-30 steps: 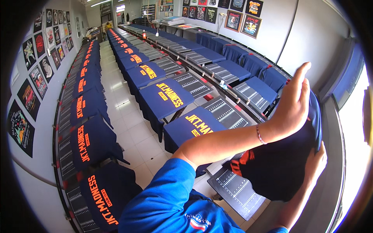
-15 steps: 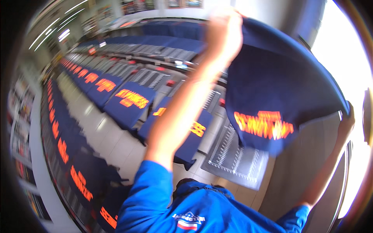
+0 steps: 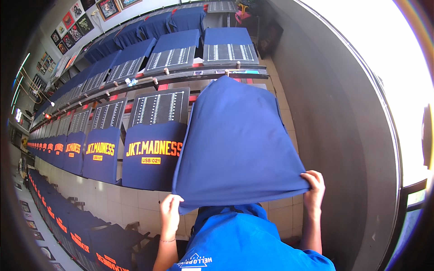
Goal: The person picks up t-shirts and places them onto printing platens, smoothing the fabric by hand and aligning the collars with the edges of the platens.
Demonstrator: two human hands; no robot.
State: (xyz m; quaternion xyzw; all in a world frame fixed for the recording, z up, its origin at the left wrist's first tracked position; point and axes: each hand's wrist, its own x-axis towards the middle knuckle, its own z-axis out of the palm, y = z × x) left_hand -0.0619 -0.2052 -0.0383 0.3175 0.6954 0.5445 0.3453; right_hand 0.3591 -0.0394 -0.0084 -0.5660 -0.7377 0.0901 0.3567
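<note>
A plain navy t-shirt (image 3: 237,144) lies stretched over a printing board straight ahead, its plain side up. My left hand (image 3: 170,212) grips its near hem at the lower left corner. My right hand (image 3: 315,187) grips the hem at the lower right corner. Both hands hold the cloth taut toward me. The board under the shirt is hidden.
To the left, a long row of boards carries navy shirts with orange lettering (image 3: 153,156). Bare ruled boards (image 3: 159,107) sit behind them. A grey wall (image 3: 343,126) rises close on the right. More printed shirts (image 3: 81,235) line the lower left; framed pictures (image 3: 74,27) hang far left.
The shirt was held up in the air with its orange print showing; now it lies spread over the board, plain side up, and both hands have dropped to its near hem.
</note>
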